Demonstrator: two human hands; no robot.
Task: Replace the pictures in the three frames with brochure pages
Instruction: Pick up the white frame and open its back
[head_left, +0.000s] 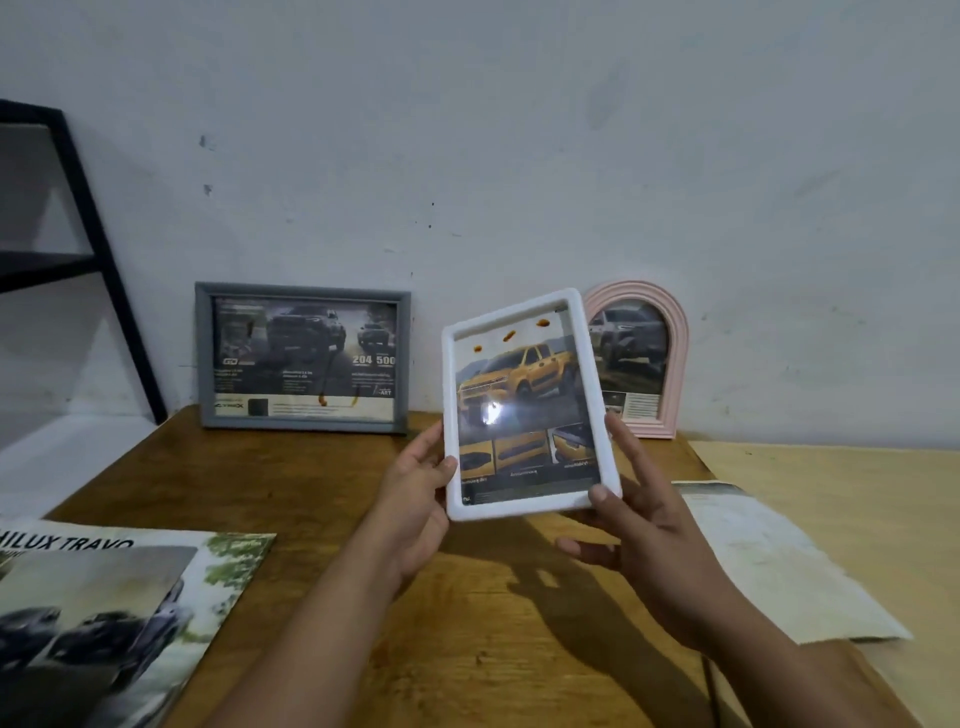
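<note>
Head: brochure (98, 603) reads "HILUX TRAVO"; grey frame (303, 358) shows "204 500".

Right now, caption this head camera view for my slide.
Both hands, left hand and right hand, hold white frame with yellow-truck page; grey frame and pink arched frame stand behind.

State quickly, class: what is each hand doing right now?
Left hand: grips the white frame at its lower left edge.
Right hand: grips the frame's lower right corner.

Glossy-glazed white frame (524, 405) above wooden table (311, 488)
</note>
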